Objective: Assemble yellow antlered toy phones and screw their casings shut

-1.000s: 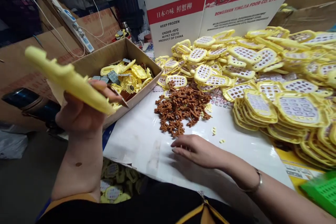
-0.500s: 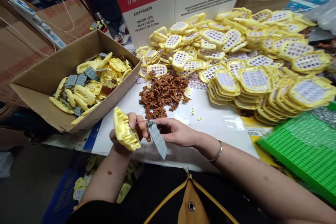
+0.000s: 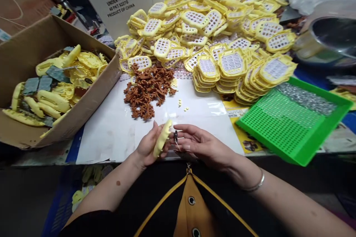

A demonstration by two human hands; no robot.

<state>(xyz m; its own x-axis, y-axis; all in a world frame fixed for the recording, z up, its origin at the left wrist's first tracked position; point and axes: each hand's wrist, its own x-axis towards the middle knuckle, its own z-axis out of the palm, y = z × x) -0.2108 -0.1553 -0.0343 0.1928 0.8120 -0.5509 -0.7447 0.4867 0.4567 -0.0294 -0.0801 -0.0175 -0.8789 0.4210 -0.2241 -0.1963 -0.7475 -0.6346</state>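
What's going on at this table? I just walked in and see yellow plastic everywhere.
A person sits at the table's white sheet. The left hand holds a yellow plastic shell on edge, while the right hand pinches a small dark part beside it. Behind lie a heap of brown pieces, stacks of yellow keypad covers, a cardboard box of yellow parts and a green tray.

Yellow shell [image 3: 162,142] now lower, both hands closer together.

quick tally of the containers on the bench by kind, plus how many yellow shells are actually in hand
Open brown cardboard box: 1
Green perforated plastic tray: 1
Shiny metal bowl: 1
Yellow plastic shell held in the left hand: 1
Total: 4
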